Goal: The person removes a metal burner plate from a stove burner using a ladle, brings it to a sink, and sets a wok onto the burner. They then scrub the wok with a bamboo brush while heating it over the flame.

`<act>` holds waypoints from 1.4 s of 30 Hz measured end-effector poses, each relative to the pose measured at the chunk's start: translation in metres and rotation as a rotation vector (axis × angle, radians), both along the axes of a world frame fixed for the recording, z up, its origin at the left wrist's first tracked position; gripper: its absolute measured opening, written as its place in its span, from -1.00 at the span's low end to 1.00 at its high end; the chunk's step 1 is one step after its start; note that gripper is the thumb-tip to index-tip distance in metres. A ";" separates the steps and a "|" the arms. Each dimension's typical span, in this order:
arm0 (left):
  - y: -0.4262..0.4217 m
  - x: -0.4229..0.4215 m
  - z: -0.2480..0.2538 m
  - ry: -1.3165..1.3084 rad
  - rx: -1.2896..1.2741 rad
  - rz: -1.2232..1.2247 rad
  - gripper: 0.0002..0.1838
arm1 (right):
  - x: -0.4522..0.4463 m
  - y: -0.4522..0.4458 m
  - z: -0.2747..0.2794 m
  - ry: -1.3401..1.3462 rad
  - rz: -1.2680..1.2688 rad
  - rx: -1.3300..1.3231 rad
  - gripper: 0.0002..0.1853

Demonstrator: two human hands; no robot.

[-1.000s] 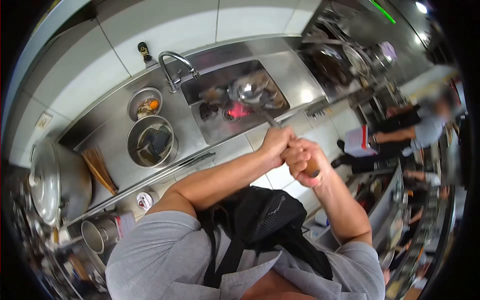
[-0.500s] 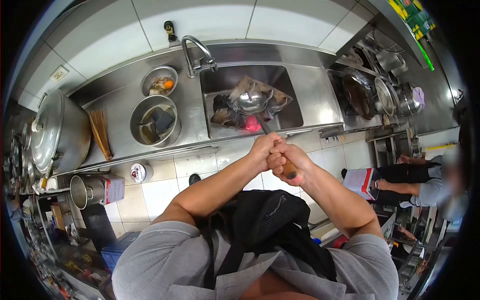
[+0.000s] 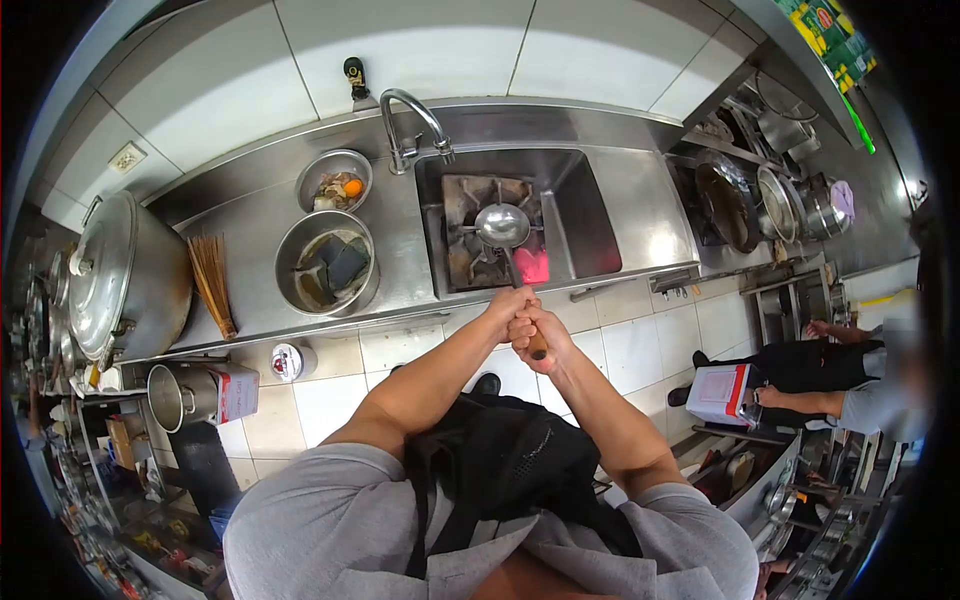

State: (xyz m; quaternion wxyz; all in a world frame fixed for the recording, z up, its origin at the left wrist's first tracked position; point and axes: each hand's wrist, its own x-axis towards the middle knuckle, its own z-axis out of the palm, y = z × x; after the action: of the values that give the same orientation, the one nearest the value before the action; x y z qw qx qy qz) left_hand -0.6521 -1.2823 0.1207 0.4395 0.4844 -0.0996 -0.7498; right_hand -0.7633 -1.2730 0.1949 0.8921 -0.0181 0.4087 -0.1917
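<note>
Both of my hands grip the long handle of a metal ladle (image 3: 502, 226). My left hand (image 3: 510, 306) is wrapped round the shaft nearer the bowl. Just below it, my right hand (image 3: 538, 334) closes on the wooden end of the handle. The ladle's bowl is over a dirty, square gas burner (image 3: 462, 200) with metal prongs, in the left part of the steel sink (image 3: 590, 245). Whether the bowl touches the prongs, I cannot tell. A bright pink item (image 3: 533, 265) lies beside the burner, its kind unclear.
A curved faucet (image 3: 410, 105) stands behind the sink. Left of it are a bowl with an egg yolk (image 3: 353, 187), a pot with dark pieces in liquid (image 3: 348, 262), a bamboo brush (image 3: 211, 285) and a large lidded pot (image 3: 140, 270). At right a person holds a tin (image 3: 718, 392).
The burner, tilted and smeared by motion before, now lies squarer at the sink's left side. My hands and the ladle have shifted left in view, and the camera view has moved slightly.
</note>
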 end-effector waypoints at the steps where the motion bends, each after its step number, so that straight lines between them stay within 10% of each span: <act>1: 0.003 -0.005 -0.014 -0.002 0.023 0.031 -0.80 | 0.000 0.006 -0.006 0.002 -0.013 0.003 -0.81; 17: 0.008 0.028 -0.042 0.214 0.022 -0.092 -0.71 | 0.013 -0.019 -0.028 0.064 0.173 0.103 -0.88; 22: 0.033 0.059 0.011 -0.043 -0.100 -0.478 -0.41 | -0.004 -0.053 0.018 0.678 0.628 -0.458 -0.95; 26: 0.097 0.125 0.049 -0.171 -0.244 -0.779 -0.42 | 0.015 -0.042 0.013 0.629 0.563 -0.403 -0.92; 29: 0.162 0.178 0.040 -0.227 -0.143 -0.720 -0.49 | 0.051 -0.032 0.024 0.111 0.025 -0.338 -0.92; 35: 0.230 0.240 0.043 -0.279 -0.101 -0.555 -0.54 | 0.116 -0.096 0.068 0.251 0.227 -0.711 -0.25; 42: 0.149 0.245 0.098 -0.486 -0.469 -0.448 -0.61 | 0.155 -0.122 0.132 0.604 0.457 -0.772 -0.13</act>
State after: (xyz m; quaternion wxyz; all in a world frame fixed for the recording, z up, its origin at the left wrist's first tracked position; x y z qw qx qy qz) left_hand -0.4068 -1.1336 0.2183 0.3273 0.5006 -0.4721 -0.6476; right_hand -0.6085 -1.3949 0.3265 0.6825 -0.4872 0.5324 -0.1153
